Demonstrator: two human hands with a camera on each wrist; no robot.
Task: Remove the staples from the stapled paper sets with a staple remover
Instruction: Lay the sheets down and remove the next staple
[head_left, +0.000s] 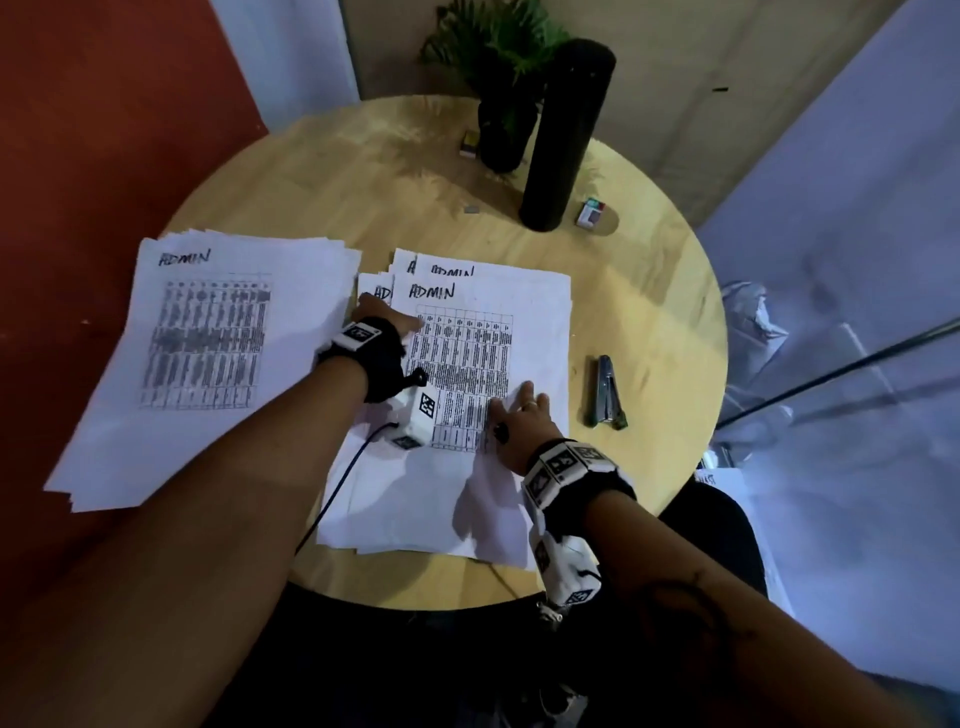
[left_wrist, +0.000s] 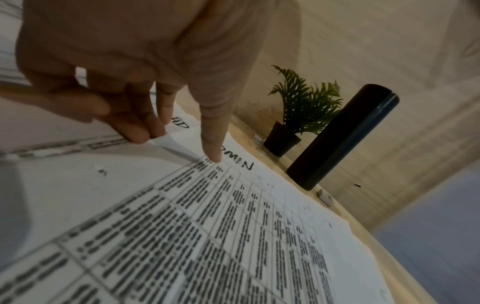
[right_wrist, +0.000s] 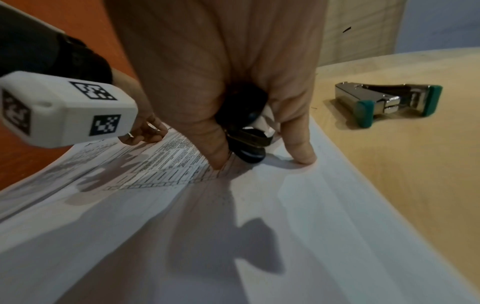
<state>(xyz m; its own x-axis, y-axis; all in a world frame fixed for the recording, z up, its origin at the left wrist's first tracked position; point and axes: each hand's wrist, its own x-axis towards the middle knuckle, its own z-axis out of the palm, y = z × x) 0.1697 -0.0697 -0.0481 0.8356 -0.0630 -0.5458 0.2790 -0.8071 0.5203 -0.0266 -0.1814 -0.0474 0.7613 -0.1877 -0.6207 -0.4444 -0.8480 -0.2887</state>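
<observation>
While the staple remover (right_wrist: 246, 131) is kept tucked in the curled fingers of the right hand (head_left: 522, 415), the thumb and one finger of that hand are pressed flat on the lower part of the top paper set (head_left: 483, 374); the left hand (head_left: 384, 327) is laid at the set's upper left corner, its forefinger stretched onto the print and the other fingers closed on a lifted edge of a sheet; whether a staple sits there cannot be told. Several risks can be judged from this: the loosely fanned pile beneath may be dragged across the tabletop (head_left: 649, 312) if the set is pulled sideways; the pinched corner may be torn if it is raised against the right hand's pressure; the tool may be dropped, since it is held by few fingers.
</observation>
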